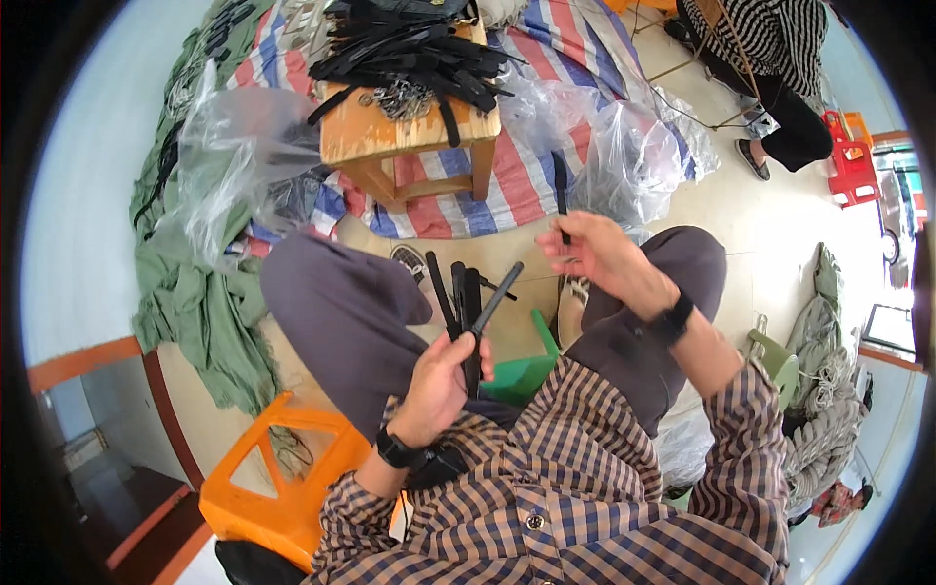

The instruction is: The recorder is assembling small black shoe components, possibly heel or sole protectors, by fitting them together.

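My left hand (439,388) is closed round several black straps (458,292). They stick up from the fist and fan apart, and one leans to the right. Off to the right, my right hand (606,258) pinches a single black strap (560,180), which stands upright above the fingers. A gap separates the two hands, over my lap. Beyond them a pile of black straps (409,60) lies on a worn wooden stool (356,141), with small silver metal links (402,99) at its near edge.
Striped sheeting (458,210) and clear plastic bags (629,166) surround the wooden stool. An orange plastic stool (283,468) stands at my left, near green cloth (205,312). A green plastic thing (522,378) shows between my legs. Another person (780,88) sits at the far right.
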### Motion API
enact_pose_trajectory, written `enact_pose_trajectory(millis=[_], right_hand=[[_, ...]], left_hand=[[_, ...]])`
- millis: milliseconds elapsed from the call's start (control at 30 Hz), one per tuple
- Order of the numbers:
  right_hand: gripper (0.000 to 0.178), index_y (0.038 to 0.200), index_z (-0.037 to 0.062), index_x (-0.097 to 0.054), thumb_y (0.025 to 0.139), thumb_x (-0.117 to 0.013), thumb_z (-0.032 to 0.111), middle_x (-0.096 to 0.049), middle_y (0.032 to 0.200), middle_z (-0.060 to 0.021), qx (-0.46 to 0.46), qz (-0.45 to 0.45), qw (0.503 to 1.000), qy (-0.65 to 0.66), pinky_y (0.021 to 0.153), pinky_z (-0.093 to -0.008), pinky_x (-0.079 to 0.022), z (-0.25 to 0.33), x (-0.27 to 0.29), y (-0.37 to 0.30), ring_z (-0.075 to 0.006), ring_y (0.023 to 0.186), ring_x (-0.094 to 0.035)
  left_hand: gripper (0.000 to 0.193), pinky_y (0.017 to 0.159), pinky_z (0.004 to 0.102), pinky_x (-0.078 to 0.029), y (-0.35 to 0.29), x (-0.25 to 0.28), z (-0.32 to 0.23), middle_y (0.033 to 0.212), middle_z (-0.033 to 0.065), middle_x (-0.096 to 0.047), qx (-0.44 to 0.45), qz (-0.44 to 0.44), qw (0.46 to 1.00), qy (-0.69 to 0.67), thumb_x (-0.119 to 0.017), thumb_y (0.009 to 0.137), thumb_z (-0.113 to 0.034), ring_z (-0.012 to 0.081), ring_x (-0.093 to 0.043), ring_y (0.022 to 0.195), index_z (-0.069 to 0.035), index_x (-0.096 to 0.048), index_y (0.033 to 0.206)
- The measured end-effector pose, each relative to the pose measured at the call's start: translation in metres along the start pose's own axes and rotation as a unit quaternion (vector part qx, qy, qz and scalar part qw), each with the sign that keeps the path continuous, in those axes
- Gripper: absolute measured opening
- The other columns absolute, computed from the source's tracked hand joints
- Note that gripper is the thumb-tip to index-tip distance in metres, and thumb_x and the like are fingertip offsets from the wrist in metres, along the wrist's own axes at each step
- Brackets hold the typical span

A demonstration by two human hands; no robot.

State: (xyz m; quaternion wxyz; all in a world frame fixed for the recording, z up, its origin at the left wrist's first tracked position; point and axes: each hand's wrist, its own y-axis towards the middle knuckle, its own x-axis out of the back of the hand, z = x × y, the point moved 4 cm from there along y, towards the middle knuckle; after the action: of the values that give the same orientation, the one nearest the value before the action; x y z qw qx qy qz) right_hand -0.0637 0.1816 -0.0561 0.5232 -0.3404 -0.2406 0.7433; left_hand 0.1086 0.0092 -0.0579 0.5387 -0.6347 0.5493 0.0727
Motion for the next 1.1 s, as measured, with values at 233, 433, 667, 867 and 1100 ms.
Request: enact_pose_trajectory(millis=[233, 433, 667, 867, 1100], right_hand=[[0.028, 0.070, 0.0021, -0.064, 0.074, -0.066, 0.030, -0.062, 0.063, -0.0116, 0.064, -0.189, 0.902, -0.382, 0.053, -0.0348, -0.048, -0.018, 0.066, 0.165, -0.0218, 0.050, -0.058], [0.037, 0.072, 0.0006, -0.068, 0.073, -0.066, 0.037, -0.064, 0.067, -0.0160, 0.041, -0.193, 0.906, -0.374, 0.067, -0.0366, -0.049, -0.058, 0.072, 0.237, -0.0296, 0.070, -0.065], [0.034, 0.095, 0.0053, -0.064, 0.083, -0.054, 0.035, -0.066, 0.093, -0.0217, 0.007, -0.197, 0.781, -0.592, 0.079, -0.0428, -0.050, -0.098, 0.078, 0.271, -0.0354, 0.091, -0.063], [0.019, 0.093, 0.0051, -0.060, 0.082, -0.052, 0.019, -0.063, 0.092, -0.0186, 0.008, -0.061, 0.727, -0.684, 0.071, -0.0393, -0.052, -0.183, 0.045, 0.236, -0.0323, 0.085, -0.064], [0.030, 0.100, 0.0069, -0.056, 0.073, -0.066, 0.016, -0.057, 0.092, -0.0091, 0.108, -0.039, 0.615, -0.780, 0.065, -0.0351, -0.050, -0.225, -0.005, 0.199, -0.0220, 0.083, -0.061]], left_hand=[[0.017, 0.070, 0.0310, -0.045, 0.024, -0.022, -0.009, 0.085, 0.0071, -0.055, 0.018, -0.024, 0.999, 0.030, -0.044, 0.094, -0.014, 0.0177, -0.054, 0.074, -0.001, -0.048, 0.104], [0.015, 0.071, 0.0300, -0.046, 0.034, -0.011, -0.014, 0.086, 0.0078, -0.056, 0.034, -0.063, 0.996, 0.060, -0.043, 0.094, -0.012, 0.0173, -0.055, 0.075, -0.001, -0.047, 0.104], [0.022, 0.072, 0.0286, -0.045, 0.046, -0.007, -0.016, 0.087, 0.0082, -0.056, 0.062, -0.112, 0.990, 0.066, -0.044, 0.095, -0.013, 0.0165, -0.054, 0.075, -0.001, -0.046, 0.112], [0.021, 0.070, 0.0296, -0.046, 0.053, -0.003, -0.017, 0.086, 0.0086, -0.057, 0.040, -0.161, 0.984, 0.057, -0.048, 0.094, -0.017, 0.0176, -0.055, 0.073, -0.001, -0.048, 0.108], [0.023, 0.070, 0.0297, -0.046, 0.053, -0.003, -0.017, 0.086, 0.0092, -0.057, 0.044, -0.197, 0.977, 0.071, -0.050, 0.093, -0.019, 0.0175, -0.054, 0.073, -0.001, -0.048, 0.107]])
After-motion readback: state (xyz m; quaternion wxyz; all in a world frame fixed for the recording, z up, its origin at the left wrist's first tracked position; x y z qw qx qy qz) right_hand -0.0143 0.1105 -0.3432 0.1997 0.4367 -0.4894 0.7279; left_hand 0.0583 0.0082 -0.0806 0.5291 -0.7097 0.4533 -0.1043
